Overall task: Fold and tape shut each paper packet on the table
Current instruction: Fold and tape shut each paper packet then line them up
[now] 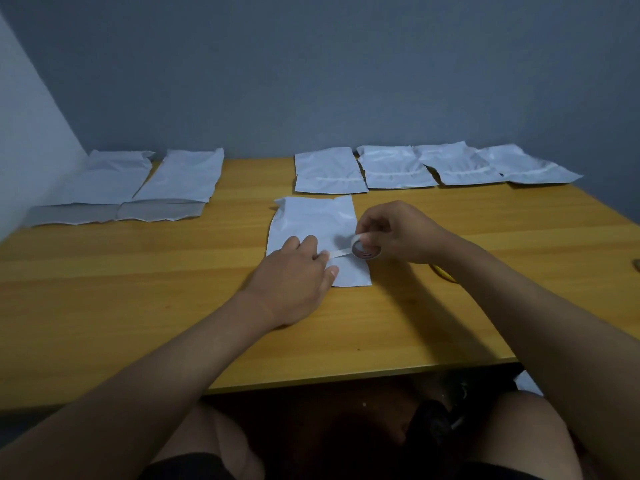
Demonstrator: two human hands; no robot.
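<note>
A white paper packet lies flat at the middle of the wooden table. My left hand rests on its lower left part, fingers pinching the free end of a strip of tape against the paper. My right hand grips a small roll of tape just above the packet's right side, with the strip stretched between the two hands.
Two longer packets with open flaps lie at the back left. Several folded packets line the back right by the wall. A yellow object peeks out under my right forearm. A small dark thing sits at the right edge.
</note>
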